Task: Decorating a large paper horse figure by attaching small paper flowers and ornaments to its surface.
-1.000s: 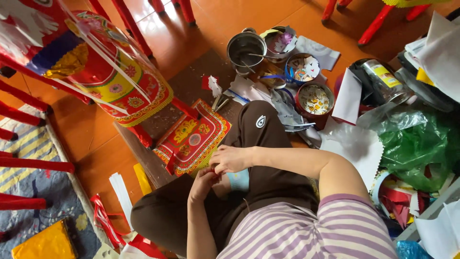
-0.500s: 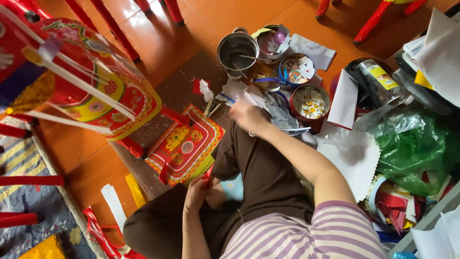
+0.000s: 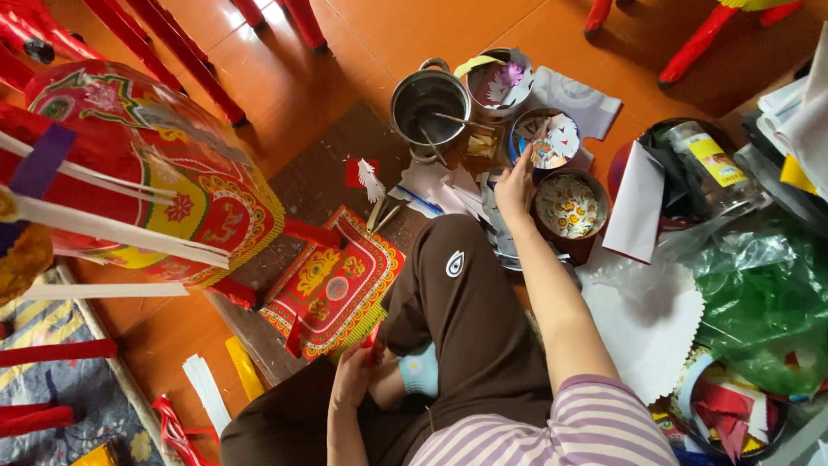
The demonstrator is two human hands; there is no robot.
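— Left hand [image 3: 352, 380]?
— Fingers pinch the near corner of the red patterned panel [image 3: 335, 286]; long axis runs from lap toward the steel pot [image 3: 429, 105].
— Right hand [image 3: 516, 185]?
— Fingers together, touching the bowl of paper cutouts [image 3: 545, 138].

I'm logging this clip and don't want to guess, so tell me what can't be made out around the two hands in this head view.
- Right hand, by the round tin of paper cutouts: its fingertips point away from the camera, so whether it grips anything is unclear.
- Left hand: it touches the red patterned paper panel, but the grip is too small to read.
- Steel pot: its inside is dark, and only thin sticks show.
- Large red paper lantern: cut off by the left edge.
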